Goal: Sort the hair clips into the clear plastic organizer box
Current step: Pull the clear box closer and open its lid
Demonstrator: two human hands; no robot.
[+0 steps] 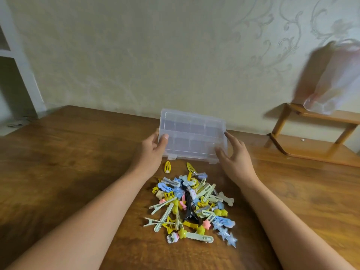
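Wooden table (pixel 78 162), patterned cream wall (pixel 155 55), small wooden shelf (pixel 311 133)

A brown wooden table (pixel 78 152) stands against a pale patterned wall (pixel 155 45). At right, a blurred plastic bag (pixel 335 78) hangs over a small wooden rack (pixel 311 133).

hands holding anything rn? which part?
Both are on the clear organizer box. Left hand grips its left edge, thumb on the lid. Right hand touches the right edge with spread fingers; no closed grip visible there.
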